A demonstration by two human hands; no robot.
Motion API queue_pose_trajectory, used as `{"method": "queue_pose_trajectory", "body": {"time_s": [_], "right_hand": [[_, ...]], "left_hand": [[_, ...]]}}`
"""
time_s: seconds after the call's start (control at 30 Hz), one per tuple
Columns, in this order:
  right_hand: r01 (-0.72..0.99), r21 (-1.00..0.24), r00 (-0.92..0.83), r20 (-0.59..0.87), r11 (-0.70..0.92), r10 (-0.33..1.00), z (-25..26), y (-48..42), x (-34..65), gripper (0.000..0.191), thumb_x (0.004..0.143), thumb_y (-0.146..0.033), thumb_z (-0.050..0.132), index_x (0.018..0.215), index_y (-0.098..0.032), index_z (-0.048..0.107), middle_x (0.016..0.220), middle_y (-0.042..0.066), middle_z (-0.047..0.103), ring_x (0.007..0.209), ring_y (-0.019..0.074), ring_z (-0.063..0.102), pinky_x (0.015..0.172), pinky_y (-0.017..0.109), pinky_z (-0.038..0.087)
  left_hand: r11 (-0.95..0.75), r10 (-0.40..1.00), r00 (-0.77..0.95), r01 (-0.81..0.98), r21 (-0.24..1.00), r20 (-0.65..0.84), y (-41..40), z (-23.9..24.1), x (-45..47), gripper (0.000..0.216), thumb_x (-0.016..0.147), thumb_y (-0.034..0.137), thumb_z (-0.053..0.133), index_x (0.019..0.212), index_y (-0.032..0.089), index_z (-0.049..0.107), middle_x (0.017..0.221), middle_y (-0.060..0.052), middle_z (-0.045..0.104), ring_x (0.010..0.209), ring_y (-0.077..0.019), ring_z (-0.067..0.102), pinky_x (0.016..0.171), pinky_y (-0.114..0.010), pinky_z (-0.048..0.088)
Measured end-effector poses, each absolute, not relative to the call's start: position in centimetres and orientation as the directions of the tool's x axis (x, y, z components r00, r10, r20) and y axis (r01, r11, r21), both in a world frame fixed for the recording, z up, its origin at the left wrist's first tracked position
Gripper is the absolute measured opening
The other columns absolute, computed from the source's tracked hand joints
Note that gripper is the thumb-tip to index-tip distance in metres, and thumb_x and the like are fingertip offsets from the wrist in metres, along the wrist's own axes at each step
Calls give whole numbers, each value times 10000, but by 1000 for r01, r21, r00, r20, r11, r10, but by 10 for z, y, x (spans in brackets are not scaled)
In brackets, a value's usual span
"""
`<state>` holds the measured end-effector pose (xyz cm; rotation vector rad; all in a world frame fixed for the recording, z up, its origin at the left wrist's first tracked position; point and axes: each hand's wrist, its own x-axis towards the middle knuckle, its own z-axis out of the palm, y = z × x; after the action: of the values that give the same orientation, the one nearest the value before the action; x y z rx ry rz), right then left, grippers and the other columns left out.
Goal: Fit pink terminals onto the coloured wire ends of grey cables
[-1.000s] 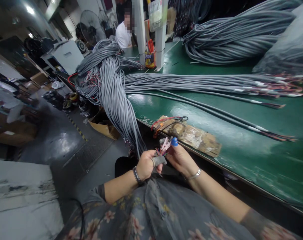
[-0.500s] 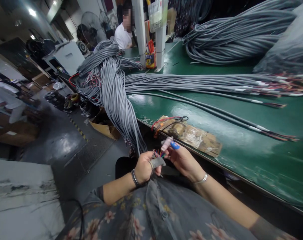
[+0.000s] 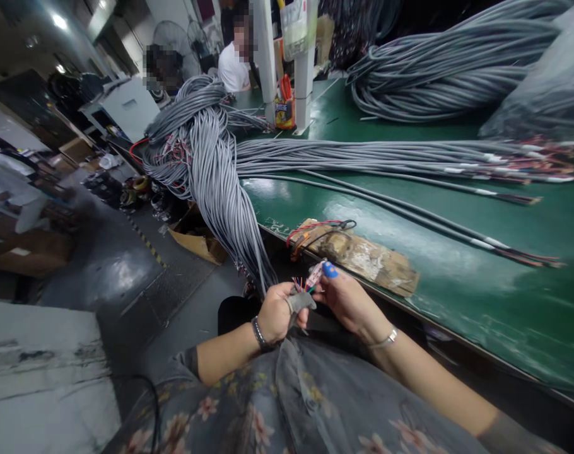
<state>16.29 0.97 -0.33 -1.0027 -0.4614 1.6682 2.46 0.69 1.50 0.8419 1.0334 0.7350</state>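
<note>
Close in front of my body, my left hand point(image 3: 276, 313) is closed around a bunch of thin coloured wires point(image 3: 297, 284) whose ends fan out above its fingers. A grey covering point(image 3: 302, 301) lies at its thumb; I cannot tell whether it is a finger sleeve or cable jacket. My right hand point(image 3: 346, 302) meets it from the right, fingers closed on a small whitish printed strip point(image 3: 315, 275) held beside the wires. Blue tape point(image 3: 330, 270) wraps a digit of that hand. A green wire shows between the hands. The fingertips partly hide each other.
A worn wooden board point(image 3: 372, 261) with red and black leads sits at the green table's point(image 3: 457, 221) near edge. Grey cables point(image 3: 363, 154) stretch across the table, and a thick bundle point(image 3: 216, 151) hangs off its left end. A co-worker point(image 3: 233, 66) sits beyond the posts.
The whitish strip has turned, so its printed side shows, and sits closer to the wires. Both hands have shifted only slightly and keep their hold.
</note>
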Motion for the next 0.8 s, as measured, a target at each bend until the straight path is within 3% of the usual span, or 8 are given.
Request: {"method": "queue_pose_trajectory", "body": {"time_s": [0.3, 0.6, 0.8], "right_hand": [[-599, -747, -70, -311, -289, 948, -9, 9, 164, 402, 590, -584, 804, 749, -228, 707, 657, -4, 618, 615, 141, 529, 611, 281, 481], [-672, -678, -55, -355, -298, 933, -4, 8, 159, 423, 499, -570, 855, 684, -217, 713, 654, -10, 638, 595, 113, 530, 554, 223, 469], [-705, -620, -98, -397, -345, 913, -5, 9, 158, 466, 481, -572, 858, 752, -213, 735, 657, -4, 654, 585, 111, 543, 535, 211, 485]], "left_hand": [[511, 830, 336, -142, 848, -444, 9, 11, 25, 401, 521, 513, 737, 569, 166, 542, 371, 26, 498, 295, -72, 383, 348, -223, 287], [493, 847, 308, -156, 856, -433, 6, 12, 25, 420, 493, 519, 764, 556, 157, 560, 358, 20, 505, 279, -78, 387, 332, -217, 286], [399, 891, 291, -135, 907, -348, -1, 11, 18, 442, 547, 554, 759, 598, 152, 583, 388, 13, 536, 323, -85, 436, 376, -221, 335]]}}
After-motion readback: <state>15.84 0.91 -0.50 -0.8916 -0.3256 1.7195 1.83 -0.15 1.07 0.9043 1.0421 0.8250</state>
